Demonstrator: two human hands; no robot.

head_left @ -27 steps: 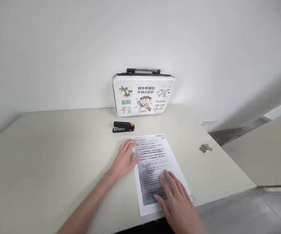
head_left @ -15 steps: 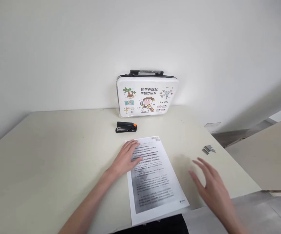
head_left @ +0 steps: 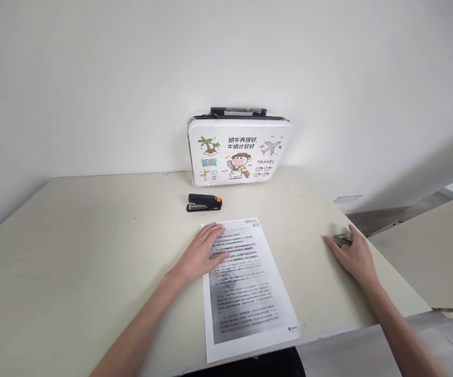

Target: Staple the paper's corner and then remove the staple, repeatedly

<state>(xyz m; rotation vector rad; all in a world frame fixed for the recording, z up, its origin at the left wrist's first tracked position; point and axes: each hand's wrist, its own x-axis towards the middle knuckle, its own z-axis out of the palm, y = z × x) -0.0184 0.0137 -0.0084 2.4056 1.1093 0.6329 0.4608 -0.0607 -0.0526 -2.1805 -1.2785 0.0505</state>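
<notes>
My left hand (head_left: 202, 251) lies flat over the upper left part of a printed sheet of paper (head_left: 245, 293), fingers stretched out. On the table's right side my right hand (head_left: 352, 256) is around a small pile of staple strips (head_left: 343, 239), with the thumb to the left of them and the fingers to the right. The thumb and fingers are apart, and part of the pile is hidden by the hand. Beyond the top of the paper a black stapler (head_left: 205, 202) with an orange button lies on its side.
A white cartoon-printed case (head_left: 238, 152) with a black handle leans against the wall (head_left: 132, 78) at the back of the pale table (head_left: 92, 262). The table's right edge runs close by my right hand. Another pale surface (head_left: 426, 251) stands further right.
My right hand has moved up and to the right, from beside the paper to the staple strips. My left hand stays on the paper.
</notes>
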